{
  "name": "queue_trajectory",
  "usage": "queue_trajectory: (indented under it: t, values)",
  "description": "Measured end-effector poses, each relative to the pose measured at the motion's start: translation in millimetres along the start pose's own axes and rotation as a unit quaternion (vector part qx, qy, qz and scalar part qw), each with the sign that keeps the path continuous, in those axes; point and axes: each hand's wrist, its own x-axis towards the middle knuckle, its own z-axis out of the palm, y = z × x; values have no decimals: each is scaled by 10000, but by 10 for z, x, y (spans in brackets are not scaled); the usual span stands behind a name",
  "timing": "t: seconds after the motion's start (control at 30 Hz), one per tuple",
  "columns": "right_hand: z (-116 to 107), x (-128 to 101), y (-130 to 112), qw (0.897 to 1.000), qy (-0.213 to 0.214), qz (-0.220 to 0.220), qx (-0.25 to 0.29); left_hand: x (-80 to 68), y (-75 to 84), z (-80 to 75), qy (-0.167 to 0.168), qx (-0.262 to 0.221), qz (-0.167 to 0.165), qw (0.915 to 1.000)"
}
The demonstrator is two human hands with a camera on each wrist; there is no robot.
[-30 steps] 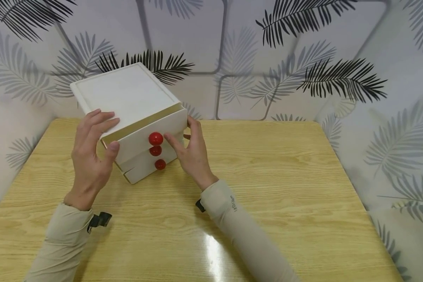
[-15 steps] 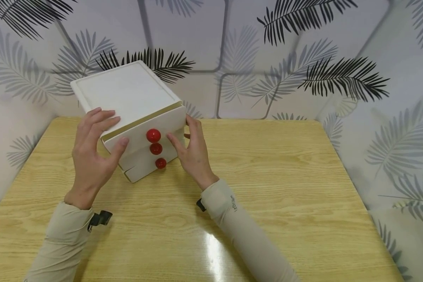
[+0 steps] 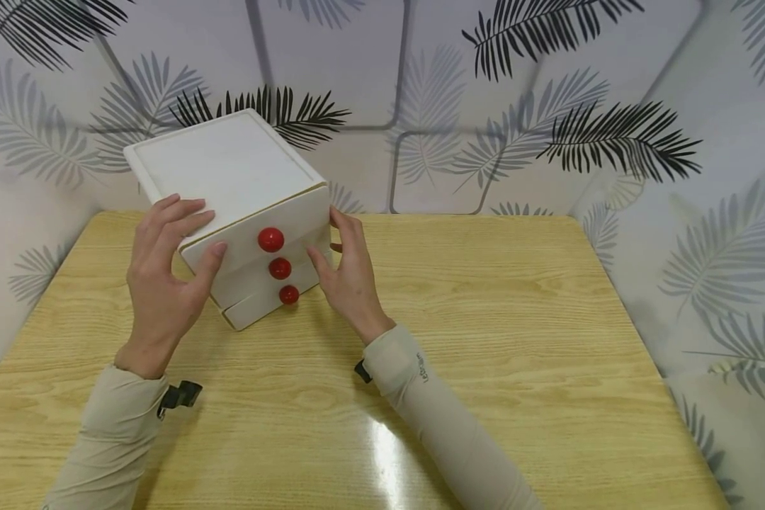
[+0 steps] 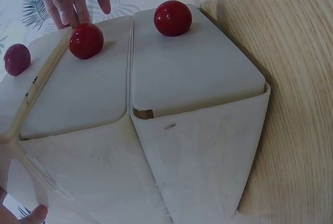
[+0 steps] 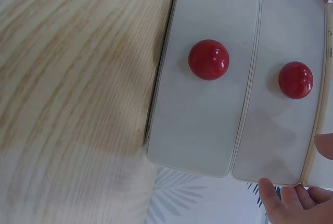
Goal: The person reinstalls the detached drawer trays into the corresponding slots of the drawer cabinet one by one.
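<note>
A white desktop drawer box (image 3: pixel 229 163) with three stacked drawers stands at an angle on the left of the table. Each drawer front carries a round red knob; the top knob (image 3: pixel 270 239) is the highest. The top drawer (image 3: pixel 296 214) sits almost flush under the lid, its lower edge jutting past the middle drawer (image 4: pixel 78 91). My left hand (image 3: pixel 166 283) grips the left front corner, fingers over the lid and thumb against the top drawer's front. At the right front corner my right hand (image 3: pixel 353 287) holds on, fingers along the side, thumb on the front.
The wood-grain table (image 3: pixel 484 340) extends to the right and in front of the box. Behind it rises a wall (image 3: pixel 446 170) with a leaf pattern. Dark straps (image 3: pixel 180 398) show at both cuffs.
The top drawer has slid inward and the gap under the lid has narrowed to a thin line. My left thumb has moved right onto the drawer's front. My right hand has barely shifted.
</note>
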Motion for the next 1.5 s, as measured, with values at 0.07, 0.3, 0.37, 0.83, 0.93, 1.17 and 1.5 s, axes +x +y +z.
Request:
queue_trajectory:
  t: [0.07, 0.3, 0.37, 0.83, 0.93, 1.17, 1.5]
  values:
    - [-1, -1, 0, 10000, -18, 1, -13, -2, 5, -1, 12, 11, -20, 10000]
    - [-19, -12, -6, 10000, -73, 13, -25, 7, 24, 14, 99, 53, -17, 9999]
    - [-24, -13, -2, 10000, -93, 7, -16, 10, 25, 20, 132, 49, -16, 9999]
    - [-41, -23, 16, 9998, -147, -2, 130, 20, 8, 47, 209, 99, 63, 9997]
    - [-41, -20, 27, 9998, -136, -43, 104, 28, 8, 49, 207, 156, 113, 9996]
    - [-53, -27, 43, 9997, -219, -66, 57, 22, 5, 45, 193, 237, 93, 9995]
    - [-210, -128, 105, 9987, -388, 151, -296, -17, 30, 46, 122, 178, -48, 9998]
